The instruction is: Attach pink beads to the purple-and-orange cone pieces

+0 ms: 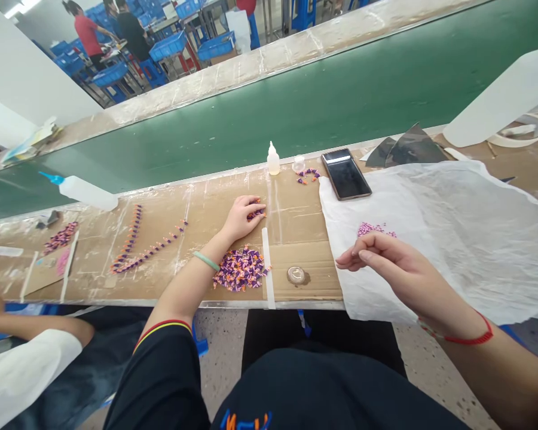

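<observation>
My left hand rests on the cardboard-covered bench, its fingers curled round a few small purple-and-orange pieces. Below it, beside my wrist, lies a loose heap of the same pieces. My right hand hovers over the near left part of a white sheet, fingers loosely bent and thumb a little apart, nothing visible in them. Just beyond those fingers sits a small pile of pink bits. Between the hands, a round blob of clear liquid lies on the cardboard.
A small dropper bottle, a clear cap and a phone stand or lie at the back. Rows of pieces are laid out leftward. White bottles lean at both sides. A co-worker's arm is at far left.
</observation>
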Demonstrator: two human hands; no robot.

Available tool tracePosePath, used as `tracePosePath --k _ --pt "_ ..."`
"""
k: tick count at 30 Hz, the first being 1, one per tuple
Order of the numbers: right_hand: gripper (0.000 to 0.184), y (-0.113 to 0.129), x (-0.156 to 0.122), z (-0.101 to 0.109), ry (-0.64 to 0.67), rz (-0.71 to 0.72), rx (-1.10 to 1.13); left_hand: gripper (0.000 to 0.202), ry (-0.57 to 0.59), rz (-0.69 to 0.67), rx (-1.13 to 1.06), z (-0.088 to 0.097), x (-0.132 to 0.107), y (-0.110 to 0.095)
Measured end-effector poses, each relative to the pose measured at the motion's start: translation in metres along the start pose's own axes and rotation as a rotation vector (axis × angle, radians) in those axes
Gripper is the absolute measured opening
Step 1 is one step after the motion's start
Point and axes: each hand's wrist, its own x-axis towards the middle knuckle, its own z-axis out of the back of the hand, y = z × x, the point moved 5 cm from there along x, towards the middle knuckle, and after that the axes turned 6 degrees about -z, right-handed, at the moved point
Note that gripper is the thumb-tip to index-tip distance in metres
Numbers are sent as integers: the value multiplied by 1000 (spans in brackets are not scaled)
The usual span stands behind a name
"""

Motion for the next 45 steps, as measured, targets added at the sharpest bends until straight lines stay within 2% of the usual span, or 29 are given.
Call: tracePosePath --k 2,3,6,7,9,12,15,22,27,32,35,38,41,45 --pt "39 -2 -1 2 -11 -4 19 27 -18 7 -13 6 0 -6" --pt "38 -3 -2 3 -12 -8 28 31 -67 32 -19 14 -1 -6" --pt "34 -8 -7 10 -37 -24 50 35 -278 181 -50 50 -12 5" --pt "34 -10 -9 13 -62 -31 58 33 -306 227 -61 61 -18 9" --pt "32 -18 -13 21 -119 -50 75 23 -248 271 -78 72 -32 14" --pt "31 -32 -19 31 -175 -75 111 10 -72 261 -96 68 -51 8" --pt "31 -46 -22 35 -198 -94 135 5 36 238 -91 53 -61 -1" --pt "27 -54 -27 37 -211 -123 196 5 79 187 -7 34 -54 -4" --pt "22 -50 -29 41 -245 -98 199 9 54 162 52 29 -54 -6" --pt "19 -52 -32 45 -307 -96 227 14 37 152 61 31 -52 -11" --pt "18 -53 -33 44 -315 -110 262 13 -2 169 40 42 -46 -11" --pt "18 -53 -34 44 -327 -113 278 17 -81 212 6 60 -46 -16" --pt "16 -53 -35 46 -348 -110 288 24 -150 341 -193 71 -58 -29" --pt "13 -52 -33 53 -341 -60 209 26 -283 578 -699 64 -87 -59"
